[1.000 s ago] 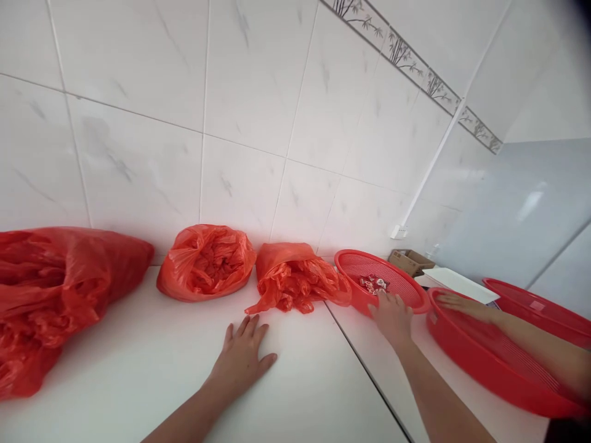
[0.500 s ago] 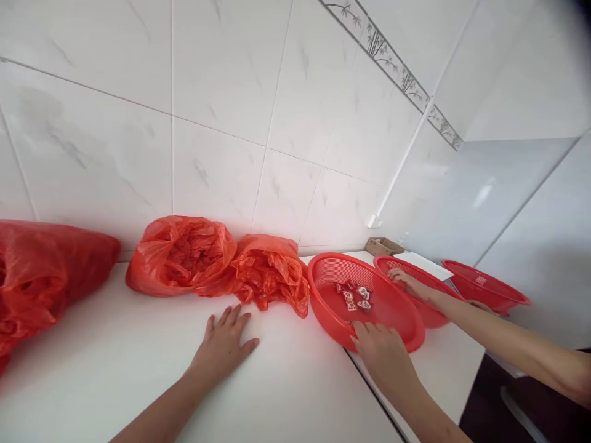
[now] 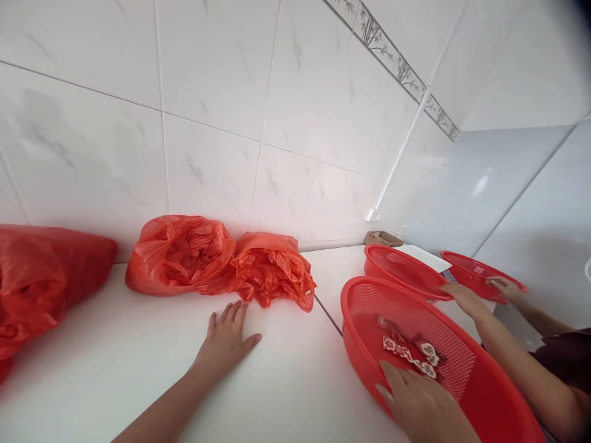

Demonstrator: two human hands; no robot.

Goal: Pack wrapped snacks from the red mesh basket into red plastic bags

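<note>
Right hand: mine (image 3: 427, 403), bent over the near rim of the front basket, the rim apparently pinched between thumb and fingers; likely gripped there because a rim gives a sure hold on a wide, shallow body.
Front basket: large red mesh basket (image 3: 501, 400), at the right of my view, leaning towards me; the lean presumably comes from my one-sided hold.
Packets: small red-and-white packets (image 3: 398, 349), lying loose together inside the front basket, near my right fingers; the raised wall keeps them contained.
Left hand: mine (image 3: 224, 344), palm down, fingers slightly spread, nothing held; I judge it is steadying me on the white table (image 3: 281, 375).
Red bags: crumpled plastic, at left (image 3: 69, 264), centre (image 3: 184, 255) and beside it (image 3: 274, 271), set by the wall, probably to leave working room.
Second basket: red (image 3: 401, 271), behind the front one; a co-worker's hand (image 3: 462, 298) is at its rim.
Far basket: red (image 3: 471, 267), another hand (image 3: 503, 286) at its edge.
White board: flat (image 3: 425, 257), between those two baskets.
Cardboard box: small (image 3: 383, 239), against the tiled wall (image 3: 207, 166).
</note>
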